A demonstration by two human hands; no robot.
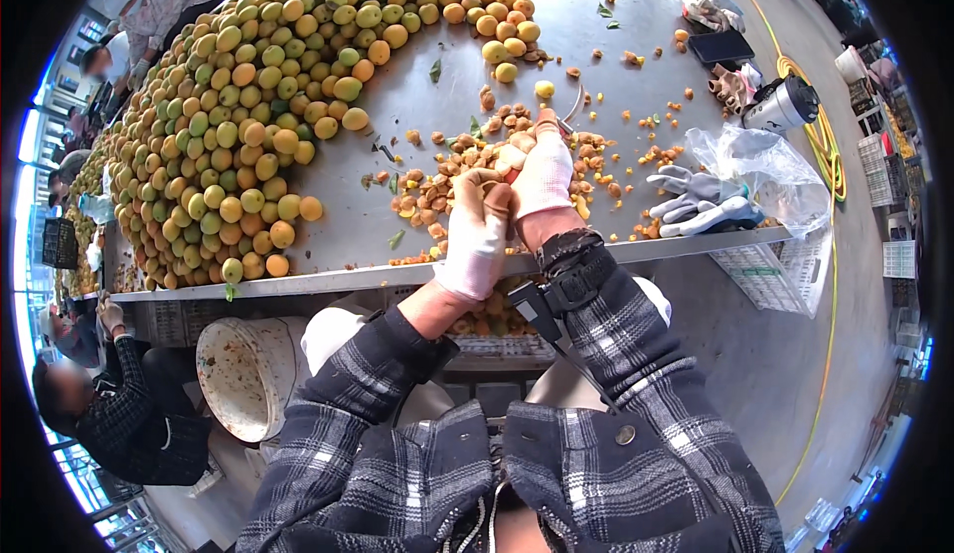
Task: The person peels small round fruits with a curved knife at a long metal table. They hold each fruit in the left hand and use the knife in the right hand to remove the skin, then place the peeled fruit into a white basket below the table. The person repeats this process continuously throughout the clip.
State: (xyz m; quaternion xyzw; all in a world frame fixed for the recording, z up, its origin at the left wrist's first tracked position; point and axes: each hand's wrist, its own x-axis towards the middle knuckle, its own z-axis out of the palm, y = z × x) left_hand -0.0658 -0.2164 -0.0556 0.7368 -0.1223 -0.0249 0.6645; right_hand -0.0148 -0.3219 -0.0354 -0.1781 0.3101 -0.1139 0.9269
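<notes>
My right hand (545, 170), in a pale glove, is closed around a thin curved metal tool (572, 111) that sticks out beyond the fingers. Against it rests my left hand (475, 230), in a stained glove with its fingers curled; what they hold is hidden. Both hands are over the metal table's near edge, at a heap of brown apricot stones and scraps (429, 198). A pale orange piece of fruit (510, 159) shows beside the fingers. Just past my right fingertips lies a small yellow apricot (545, 88).
A large pile of apricots (248, 126) covers the left of the metal table (348, 225). Grey gloves (701, 200), a plastic bag (765, 165), a tumbler (783, 104) and a dark phone (720, 47) lie at right. A white bucket (243, 379) stands below, near a seated person (129, 404).
</notes>
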